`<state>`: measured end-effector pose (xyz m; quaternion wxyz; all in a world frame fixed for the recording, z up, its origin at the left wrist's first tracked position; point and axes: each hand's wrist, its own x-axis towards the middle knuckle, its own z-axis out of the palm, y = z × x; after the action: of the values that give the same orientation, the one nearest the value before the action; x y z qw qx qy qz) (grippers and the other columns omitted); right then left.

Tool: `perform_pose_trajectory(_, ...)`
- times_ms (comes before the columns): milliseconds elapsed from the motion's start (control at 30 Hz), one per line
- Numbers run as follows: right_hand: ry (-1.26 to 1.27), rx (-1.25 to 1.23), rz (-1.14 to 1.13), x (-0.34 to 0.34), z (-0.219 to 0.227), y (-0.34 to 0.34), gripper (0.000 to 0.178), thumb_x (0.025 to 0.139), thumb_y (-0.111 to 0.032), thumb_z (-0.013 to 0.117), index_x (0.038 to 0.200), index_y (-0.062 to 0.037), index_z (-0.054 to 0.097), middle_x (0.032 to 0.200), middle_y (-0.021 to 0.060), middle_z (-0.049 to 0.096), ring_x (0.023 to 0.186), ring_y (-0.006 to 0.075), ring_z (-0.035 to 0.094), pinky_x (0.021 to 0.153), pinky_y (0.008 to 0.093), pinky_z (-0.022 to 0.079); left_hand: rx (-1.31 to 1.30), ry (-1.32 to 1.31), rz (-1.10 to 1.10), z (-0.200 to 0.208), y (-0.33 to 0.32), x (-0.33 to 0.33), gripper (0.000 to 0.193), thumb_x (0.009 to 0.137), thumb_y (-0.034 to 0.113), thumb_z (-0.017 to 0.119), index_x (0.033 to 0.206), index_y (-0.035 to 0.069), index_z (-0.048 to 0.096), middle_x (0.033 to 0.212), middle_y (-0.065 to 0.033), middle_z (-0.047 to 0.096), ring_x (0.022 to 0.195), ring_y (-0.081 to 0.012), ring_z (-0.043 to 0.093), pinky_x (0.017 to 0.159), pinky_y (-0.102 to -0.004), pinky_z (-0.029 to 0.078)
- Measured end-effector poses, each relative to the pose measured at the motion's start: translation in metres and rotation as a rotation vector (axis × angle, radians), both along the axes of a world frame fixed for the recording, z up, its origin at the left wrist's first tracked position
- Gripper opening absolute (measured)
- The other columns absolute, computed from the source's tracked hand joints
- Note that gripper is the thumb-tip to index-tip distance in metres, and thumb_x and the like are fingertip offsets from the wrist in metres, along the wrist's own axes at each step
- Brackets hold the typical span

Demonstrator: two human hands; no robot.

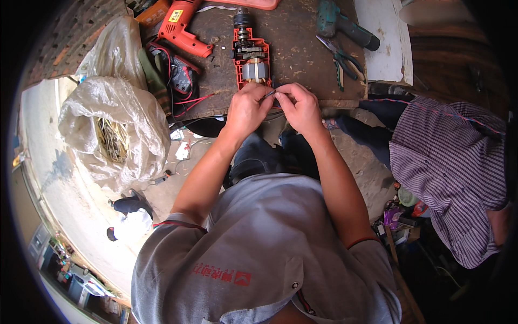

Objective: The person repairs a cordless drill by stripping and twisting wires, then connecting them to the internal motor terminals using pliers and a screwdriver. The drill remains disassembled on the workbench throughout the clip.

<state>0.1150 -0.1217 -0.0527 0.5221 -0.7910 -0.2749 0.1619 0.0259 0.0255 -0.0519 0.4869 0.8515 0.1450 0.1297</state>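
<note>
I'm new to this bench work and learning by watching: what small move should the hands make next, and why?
Perhaps turn the dark piece slightly for a clearer look: the left hand and right hand pinch it at the near end of the opened drill, their fingers hiding much of it.

The opened drill [252,59] is smooth orange plastic around dull grey metal gears [252,55]; the red drill [181,28] is smooth, glossy plastic; the pliers [339,55] look metal, with matt grips [339,76]. The surface [294,46] is matt, scuffed and rough; the open sack [144,116] is crinkled, shiny translucent plastic; the grey shirt [270,227] is soft, matt cloth.
</note>
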Motion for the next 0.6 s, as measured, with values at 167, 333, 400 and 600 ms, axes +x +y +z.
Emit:
perform_pose_trajectory(167, 0.245, 0.062, -0.071, -0.004, -0.011, -0.003, 0.011, 0.092, -0.005, 0.069, 0.100, 0.0015, 0.068, 0.091, 0.0155, 0.073, 0.082, 0.0258, 0.073, 0.072, 0.0357, 0.057, -0.102, 0.011, 0.047, -0.005, -0.002, -0.001, 0.021, 0.085, 0.009, 0.075, 0.105, 0.000, 0.074, 0.090, -0.0142, 0.071, 0.079, -0.0284, 0.070, 0.073, -0.0371, 0.057)
perform_pose_trajectory(333, 0.255, 0.044, -0.079, -0.005, -0.017, -0.004, 0.014, 0.092, -0.006, 0.069, 0.104, 0.0023, 0.069, 0.090, 0.0152, 0.075, 0.081, 0.0205, 0.074, 0.073, 0.0335, 0.057, -0.548, 0.138, 0.109, -0.007, -0.003, -0.008, 0.019, 0.092, 0.010, 0.074, 0.106, -0.003, 0.073, 0.090, -0.0092, 0.073, 0.077, -0.0094, 0.066, 0.069, -0.0289, 0.055)
perform_pose_trajectory(400, 0.265, 0.036, -0.077, -0.006, -0.017, -0.002, 0.015, 0.092, -0.007, 0.070, 0.103, 0.0022, 0.070, 0.089, 0.0145, 0.075, 0.080, 0.0192, 0.074, 0.072, 0.0329, 0.057, -0.519, 0.167, 0.101, -0.006, 0.000, -0.008, 0.018, 0.094, 0.009, 0.072, 0.107, -0.003, 0.072, 0.092, -0.0088, 0.074, 0.078, -0.0087, 0.067, 0.070, -0.0283, 0.056)
perform_pose_trajectory(600, 0.371, 0.019, -0.055, -0.004, -0.026, 0.002, 0.014, 0.092, -0.006, 0.070, 0.104, 0.0029, 0.070, 0.090, 0.0102, 0.075, 0.080, 0.0133, 0.070, 0.073, 0.0295, 0.056, -0.819, 0.252, 0.053, -0.006, 0.010, -0.003, 0.019, 0.100, 0.006, 0.064, 0.113, -0.005, 0.070, 0.099, -0.0053, 0.073, 0.085, -0.0109, 0.067, 0.079, -0.0256, 0.056)
